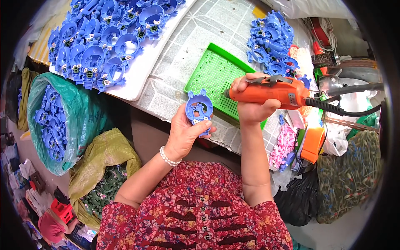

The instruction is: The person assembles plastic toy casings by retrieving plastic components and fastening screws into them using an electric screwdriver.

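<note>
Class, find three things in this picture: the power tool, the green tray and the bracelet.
Power tool (271, 92): head view, middle of its orange body.
Green tray (216, 74): head view, bare perforated floor.
Bracelet (165, 158): head view, its white beads.

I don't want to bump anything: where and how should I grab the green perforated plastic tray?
Probably pinch the raised rim of the tray midway along its left short side, coming from the left, where that edge is exposed. The right hand and orange handheld power tool cover part of its right side; the left hand must first release the blue ring-shaped plastic piece.
</note>
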The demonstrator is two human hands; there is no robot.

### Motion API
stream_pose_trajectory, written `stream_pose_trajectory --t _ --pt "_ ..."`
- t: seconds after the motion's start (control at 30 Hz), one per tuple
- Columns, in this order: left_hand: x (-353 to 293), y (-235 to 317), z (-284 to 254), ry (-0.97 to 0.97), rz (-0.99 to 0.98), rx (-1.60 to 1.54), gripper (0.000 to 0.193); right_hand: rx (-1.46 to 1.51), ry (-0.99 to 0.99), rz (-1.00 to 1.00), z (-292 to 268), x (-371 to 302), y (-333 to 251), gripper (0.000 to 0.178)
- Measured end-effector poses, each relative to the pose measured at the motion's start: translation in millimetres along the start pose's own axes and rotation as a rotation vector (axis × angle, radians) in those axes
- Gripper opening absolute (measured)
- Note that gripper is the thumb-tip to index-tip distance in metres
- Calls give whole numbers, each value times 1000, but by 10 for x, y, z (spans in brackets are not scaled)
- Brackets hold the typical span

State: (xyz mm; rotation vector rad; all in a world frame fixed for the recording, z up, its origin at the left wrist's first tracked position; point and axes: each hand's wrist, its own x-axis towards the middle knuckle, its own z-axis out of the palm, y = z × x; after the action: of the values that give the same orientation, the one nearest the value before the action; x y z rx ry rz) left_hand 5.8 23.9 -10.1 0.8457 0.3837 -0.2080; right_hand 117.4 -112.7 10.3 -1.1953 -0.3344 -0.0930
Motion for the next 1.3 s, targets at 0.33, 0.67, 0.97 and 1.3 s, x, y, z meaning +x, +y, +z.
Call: stream_pose_trajectory --t 0.33,0.67,0.97,1.3 --pt "4 28 7 -10 -32 -16 35 2 13 6 19 16 4 86" --pt "3 -7 -37 -31 -12 6 44 6 19 8 22 20 -14 88" --pt "-2 -50 27 -16 38 14 39 235 -250 -168 132 -66 -481 92" --pt "-39 -103 158 -29 157 41 38 222 -364 -87 399 -431 -795 87"
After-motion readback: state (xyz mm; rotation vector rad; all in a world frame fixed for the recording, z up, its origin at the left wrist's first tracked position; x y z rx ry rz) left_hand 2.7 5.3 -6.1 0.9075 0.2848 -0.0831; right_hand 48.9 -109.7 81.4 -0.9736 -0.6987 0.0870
